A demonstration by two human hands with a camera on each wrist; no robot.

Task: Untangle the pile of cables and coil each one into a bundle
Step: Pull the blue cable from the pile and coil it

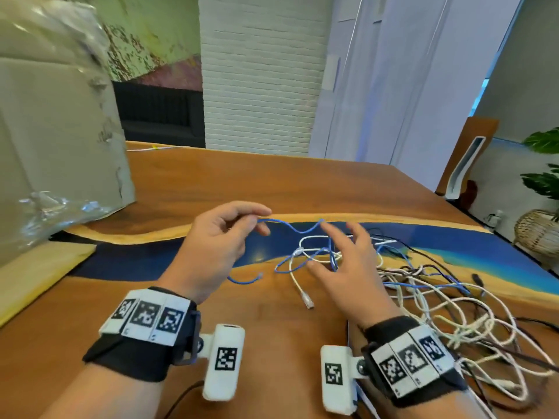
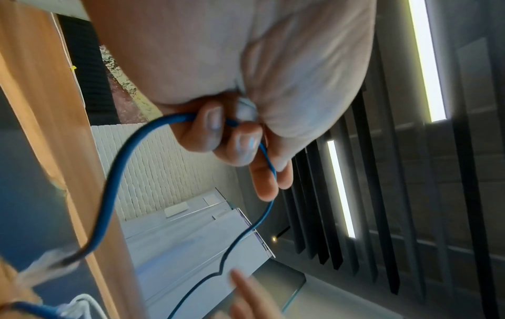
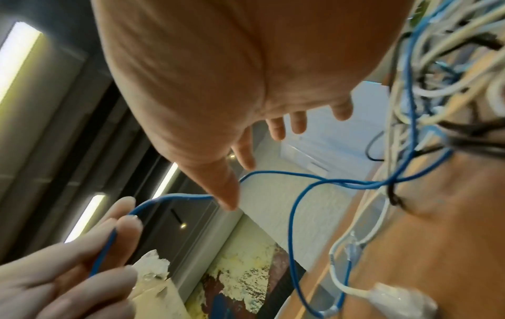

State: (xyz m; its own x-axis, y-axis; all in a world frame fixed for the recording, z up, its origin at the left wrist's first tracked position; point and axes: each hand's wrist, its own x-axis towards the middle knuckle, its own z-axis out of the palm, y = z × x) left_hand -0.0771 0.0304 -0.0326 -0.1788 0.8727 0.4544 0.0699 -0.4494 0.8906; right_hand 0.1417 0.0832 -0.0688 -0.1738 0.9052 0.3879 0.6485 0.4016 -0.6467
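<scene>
My left hand (image 1: 242,225) is raised over the table and pinches a thin blue cable (image 1: 290,226) (image 2: 114,179) between thumb and curled fingers (image 2: 213,127). The cable's clear-plugged end (image 1: 259,276) hangs below the hand; the rest runs right into a tangled pile of white, blue and black cables (image 1: 447,297). My right hand (image 1: 335,252) hovers with spread, straight fingers (image 3: 246,155) over loops of blue and white cable (image 1: 317,252), holding nothing. A white cable with a clear plug (image 1: 308,300) lies between my hands. The blue cable (image 3: 273,172) passes just under the right thumb.
The wooden table (image 1: 272,182) has a blue and tan resin band across it. A large cardboard box wrapped in plastic (image 1: 54,116) stands at the left. A flat tan board (image 1: 39,267) lies at the left edge. A chair back (image 1: 465,158) is at the far right.
</scene>
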